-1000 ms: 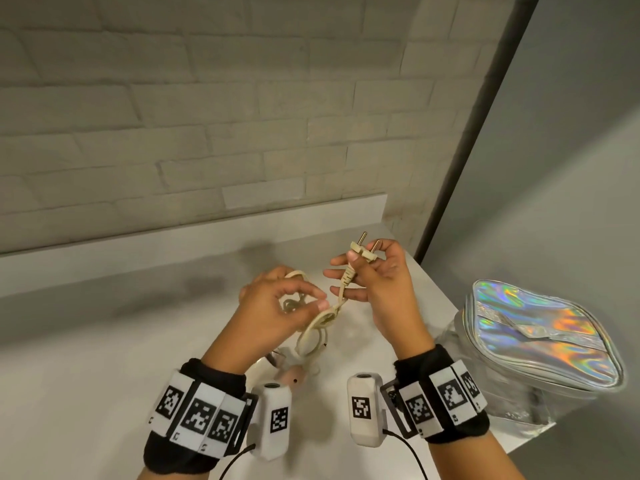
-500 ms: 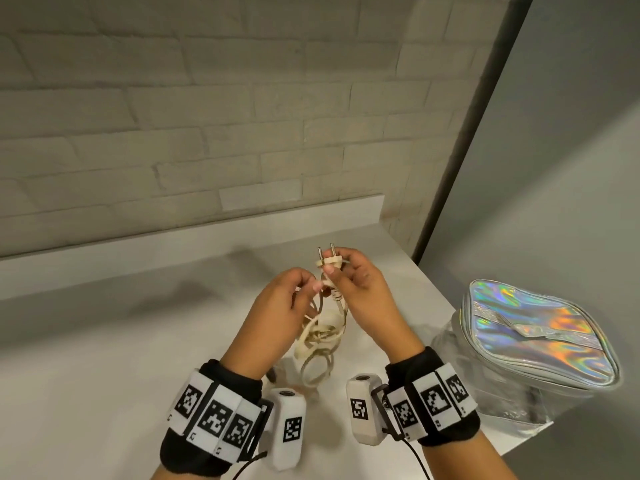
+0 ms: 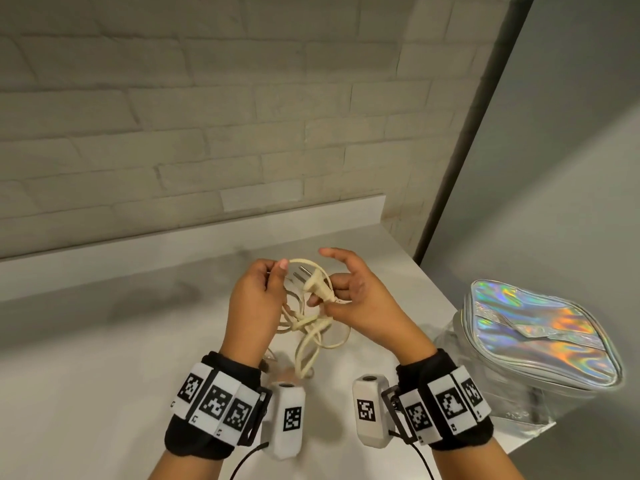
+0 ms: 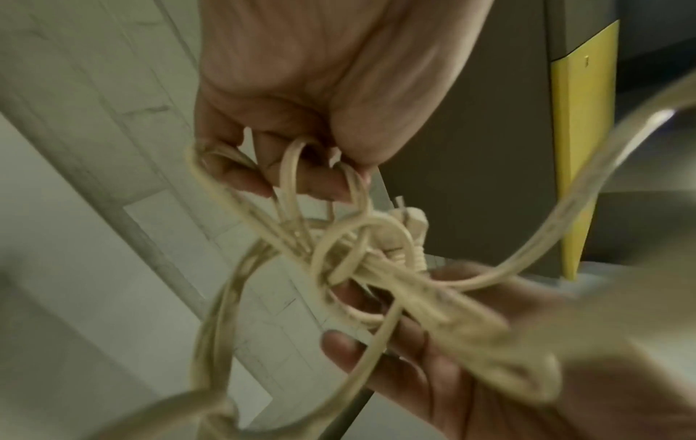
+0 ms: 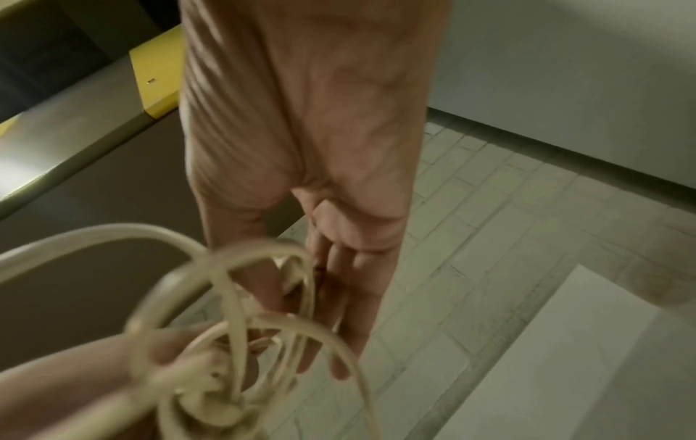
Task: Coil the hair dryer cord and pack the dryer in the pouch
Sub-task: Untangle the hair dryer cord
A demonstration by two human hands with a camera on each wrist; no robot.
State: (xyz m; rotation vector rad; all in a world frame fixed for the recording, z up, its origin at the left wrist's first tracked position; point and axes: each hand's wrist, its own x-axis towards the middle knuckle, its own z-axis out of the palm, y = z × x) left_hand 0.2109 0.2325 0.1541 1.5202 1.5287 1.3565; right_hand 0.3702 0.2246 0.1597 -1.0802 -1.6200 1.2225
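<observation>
A cream hair dryer cord [image 3: 306, 336] hangs in loose loops between both hands above the white counter. My left hand [image 3: 268, 282] has its fingers curled through several loops [image 4: 297, 178]. My right hand [image 3: 329, 304] pinches the cord just below the plug [image 3: 317, 284], with the index finger lifted. The plug lies tilted, its prongs pointing left. The wrapped part of the bundle [image 4: 414, 294] runs across my right palm. The right wrist view shows blurred cord loops [image 5: 229, 300] against my fingers. Below the hands and wrist cameras the dryer body is almost wholly hidden. The iridescent pouch [image 3: 540, 327] sits closed at the right.
The white counter [image 3: 104, 358] runs left and back to a raised ledge [image 3: 194, 237] under a brick wall. Its right edge lies just past the pouch, where a grey wall and a dark vertical strip [image 3: 460, 161] stand.
The plug, held upright with prongs up before, has tipped over so its prongs point left. A cord loop now arches over it, and my right index finger has lifted off.
</observation>
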